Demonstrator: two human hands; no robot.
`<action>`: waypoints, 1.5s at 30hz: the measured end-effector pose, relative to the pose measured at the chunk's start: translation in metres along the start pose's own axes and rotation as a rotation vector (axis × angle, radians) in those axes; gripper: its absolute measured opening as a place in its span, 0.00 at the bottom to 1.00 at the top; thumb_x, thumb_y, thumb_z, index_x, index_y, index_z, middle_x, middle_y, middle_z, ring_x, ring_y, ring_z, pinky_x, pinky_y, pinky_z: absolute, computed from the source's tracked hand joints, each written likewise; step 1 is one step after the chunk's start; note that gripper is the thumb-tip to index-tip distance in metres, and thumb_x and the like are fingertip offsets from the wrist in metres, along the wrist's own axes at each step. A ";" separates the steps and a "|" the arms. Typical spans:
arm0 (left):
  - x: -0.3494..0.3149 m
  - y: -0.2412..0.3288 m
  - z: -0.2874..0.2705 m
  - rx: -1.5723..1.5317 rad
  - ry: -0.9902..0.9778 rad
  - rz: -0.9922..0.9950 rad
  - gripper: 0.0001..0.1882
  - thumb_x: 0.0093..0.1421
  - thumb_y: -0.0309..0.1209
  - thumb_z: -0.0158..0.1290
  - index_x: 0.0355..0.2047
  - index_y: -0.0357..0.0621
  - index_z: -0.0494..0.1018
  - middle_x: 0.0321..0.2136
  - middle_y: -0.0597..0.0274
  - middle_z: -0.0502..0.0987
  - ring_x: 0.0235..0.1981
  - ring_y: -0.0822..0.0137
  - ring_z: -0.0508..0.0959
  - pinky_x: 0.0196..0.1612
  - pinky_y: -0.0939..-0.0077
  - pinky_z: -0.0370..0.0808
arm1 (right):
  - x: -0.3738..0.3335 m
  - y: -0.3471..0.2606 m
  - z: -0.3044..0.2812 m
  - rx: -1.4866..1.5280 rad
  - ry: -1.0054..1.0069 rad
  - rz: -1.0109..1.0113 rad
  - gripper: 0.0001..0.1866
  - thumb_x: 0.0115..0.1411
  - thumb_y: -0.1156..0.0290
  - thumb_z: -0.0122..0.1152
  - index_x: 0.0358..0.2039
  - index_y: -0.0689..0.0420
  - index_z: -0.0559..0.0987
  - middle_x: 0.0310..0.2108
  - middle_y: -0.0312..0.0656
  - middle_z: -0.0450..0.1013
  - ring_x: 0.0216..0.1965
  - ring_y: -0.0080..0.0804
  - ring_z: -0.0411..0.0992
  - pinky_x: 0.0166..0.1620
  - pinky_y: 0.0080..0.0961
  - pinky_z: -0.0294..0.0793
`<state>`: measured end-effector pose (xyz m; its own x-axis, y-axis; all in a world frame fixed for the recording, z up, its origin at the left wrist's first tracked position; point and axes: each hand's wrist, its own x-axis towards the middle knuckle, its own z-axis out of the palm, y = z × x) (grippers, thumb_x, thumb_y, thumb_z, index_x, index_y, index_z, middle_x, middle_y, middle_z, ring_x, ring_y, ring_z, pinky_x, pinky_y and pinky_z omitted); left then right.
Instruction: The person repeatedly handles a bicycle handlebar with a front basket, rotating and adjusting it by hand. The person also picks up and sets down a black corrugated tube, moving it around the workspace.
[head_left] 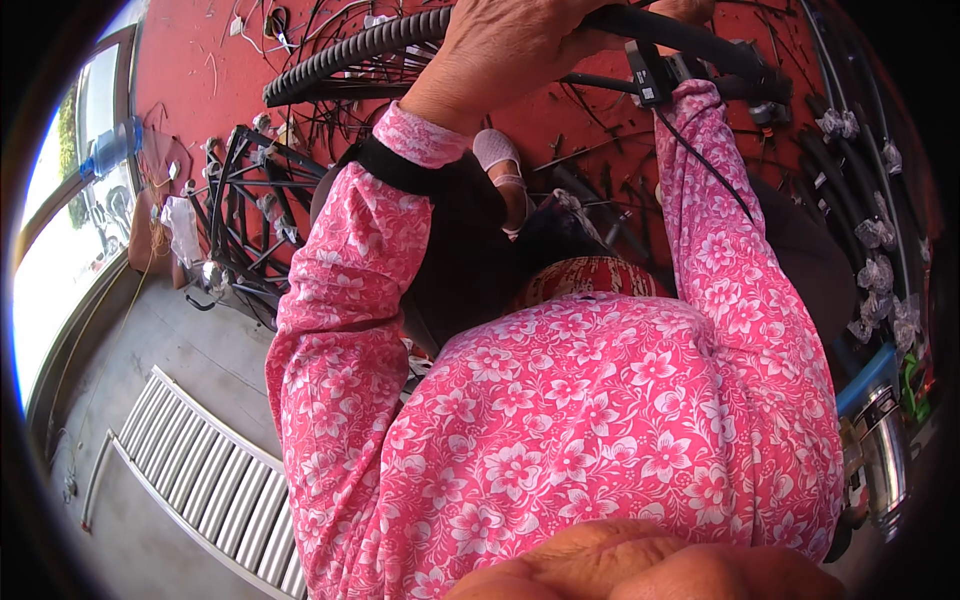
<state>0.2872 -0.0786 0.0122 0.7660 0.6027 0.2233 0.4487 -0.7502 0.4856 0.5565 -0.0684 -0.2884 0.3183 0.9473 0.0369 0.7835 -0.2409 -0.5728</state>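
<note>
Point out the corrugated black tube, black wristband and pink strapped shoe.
Corrugated black tube (357,51): head view, ribbed side.
Black wristband (394,167): head view, outer face.
Pink strapped shoe (494,149): head view, toe.

I'm getting a ribbed hose (355,53), black and rubbery-looking, matt along every ridge, and here's a smooth tube (690,38) with a soft, dull sheen. Next, a small box (650,76) in hard black plastic, its thin cable (703,162) looking plastic-coated. Now the shirt (570,430): soft printed cloth, matt, creasing along its 2 sleeves (345,260). There's the wristband (395,168), a dull, fabric-like strap, and I spot a shoe (493,150) in textured, woven-looking material. The red floor (200,70) reads flat and matt to me; the slatted rack (205,470) looks like pale, smooth metal. Over right, crinkly, glossy clear plastic wraps (876,275) and a mirror-bright metal cylinder (882,450)!
</note>
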 end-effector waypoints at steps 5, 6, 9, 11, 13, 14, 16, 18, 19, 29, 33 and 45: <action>0.011 0.011 -0.010 -0.086 0.002 0.000 0.20 0.57 0.35 0.60 0.49 0.41 0.76 0.38 0.55 0.78 0.41 0.52 0.77 0.42 0.58 0.75 | -0.071 -0.021 0.023 -0.170 -0.512 -0.127 0.20 0.64 0.49 0.58 0.49 0.48 0.82 0.48 0.48 0.77 0.55 0.50 0.73 0.57 0.47 0.71; 0.013 0.012 -0.010 -0.104 -0.014 -0.012 0.20 0.57 0.35 0.60 0.49 0.40 0.76 0.37 0.55 0.78 0.41 0.52 0.77 0.42 0.58 0.74 | -0.088 -0.023 0.031 -0.210 -0.564 -0.146 0.21 0.64 0.49 0.58 0.49 0.48 0.82 0.48 0.48 0.77 0.55 0.50 0.73 0.57 0.47 0.71; 0.014 0.021 -0.012 -0.084 -0.038 0.013 0.20 0.57 0.34 0.60 0.49 0.40 0.75 0.35 0.55 0.77 0.40 0.51 0.76 0.42 0.58 0.74 | -0.120 -0.018 0.047 -0.261 -0.648 -0.144 0.21 0.65 0.48 0.57 0.50 0.47 0.82 0.49 0.47 0.76 0.56 0.50 0.72 0.58 0.47 0.70; 0.016 0.028 -0.012 -0.103 -0.058 -0.003 0.21 0.57 0.35 0.60 0.50 0.40 0.75 0.35 0.55 0.76 0.39 0.51 0.76 0.42 0.59 0.74 | -0.130 -0.014 0.052 -0.274 -0.658 -0.137 0.22 0.65 0.48 0.57 0.51 0.47 0.82 0.50 0.47 0.76 0.57 0.49 0.72 0.59 0.47 0.70; 0.017 0.035 -0.015 -0.093 -0.078 -0.019 0.22 0.58 0.36 0.60 0.50 0.40 0.75 0.34 0.55 0.76 0.38 0.51 0.75 0.41 0.60 0.74 | -0.133 -0.011 0.051 -0.282 -0.662 -0.135 0.22 0.65 0.47 0.56 0.52 0.47 0.82 0.51 0.47 0.76 0.57 0.49 0.71 0.59 0.47 0.69; 0.017 0.035 -0.016 -0.100 -0.087 -0.023 0.22 0.58 0.36 0.60 0.50 0.39 0.75 0.34 0.55 0.76 0.38 0.52 0.75 0.41 0.60 0.74 | -0.133 -0.009 0.051 -0.284 -0.664 -0.133 0.23 0.65 0.47 0.56 0.52 0.47 0.81 0.51 0.47 0.76 0.58 0.49 0.71 0.60 0.47 0.69; 0.013 0.042 -0.023 -0.113 -0.090 -0.024 0.22 0.58 0.37 0.60 0.51 0.39 0.74 0.34 0.55 0.75 0.38 0.52 0.75 0.40 0.60 0.74 | -0.134 -0.010 0.045 -0.287 -0.663 -0.131 0.23 0.65 0.47 0.56 0.53 0.46 0.81 0.52 0.47 0.76 0.58 0.48 0.71 0.60 0.46 0.68; 0.015 0.042 -0.022 -0.106 -0.072 -0.025 0.23 0.58 0.37 0.60 0.51 0.39 0.74 0.34 0.55 0.75 0.38 0.52 0.75 0.40 0.60 0.74 | -0.135 -0.012 0.036 -0.287 -0.672 -0.129 0.24 0.65 0.46 0.55 0.53 0.46 0.81 0.53 0.47 0.75 0.59 0.48 0.71 0.61 0.46 0.68; 0.015 0.042 -0.023 -0.102 -0.063 -0.024 0.23 0.58 0.37 0.60 0.51 0.38 0.74 0.34 0.55 0.75 0.38 0.52 0.75 0.40 0.60 0.74 | -0.134 -0.014 0.031 -0.290 -0.676 -0.126 0.24 0.65 0.46 0.55 0.54 0.46 0.81 0.53 0.47 0.75 0.59 0.48 0.70 0.61 0.46 0.68; 0.008 0.037 -0.018 -0.074 -0.020 -0.001 0.20 0.58 0.35 0.59 0.49 0.39 0.75 0.34 0.55 0.76 0.39 0.53 0.76 0.41 0.61 0.75 | -0.126 -0.021 0.019 -0.425 -0.988 -0.106 0.24 0.64 0.49 0.58 0.56 0.45 0.80 0.55 0.47 0.75 0.61 0.45 0.69 0.62 0.45 0.67; 0.009 0.030 -0.014 -0.074 0.038 0.029 0.19 0.58 0.34 0.59 0.48 0.40 0.75 0.33 0.55 0.76 0.38 0.53 0.76 0.40 0.61 0.74 | -0.130 -0.010 0.031 -0.463 -0.860 -0.178 0.19 0.59 0.59 0.66 0.50 0.50 0.82 0.50 0.48 0.75 0.58 0.47 0.71 0.58 0.47 0.70; 0.005 0.034 -0.017 -0.095 0.075 0.012 0.18 0.58 0.34 0.60 0.47 0.40 0.75 0.32 0.57 0.75 0.38 0.54 0.76 0.39 0.61 0.73 | -0.134 -0.038 0.005 -0.631 -0.706 -0.321 0.18 0.58 0.57 0.67 0.41 0.57 0.82 0.45 0.45 0.73 0.53 0.46 0.70 0.54 0.44 0.70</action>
<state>0.2987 -0.0962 0.0436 0.7334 0.6147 0.2904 0.3909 -0.7307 0.5597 0.4815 -0.1855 -0.2756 -0.1876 0.8460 -0.4991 0.9819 0.1742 -0.0739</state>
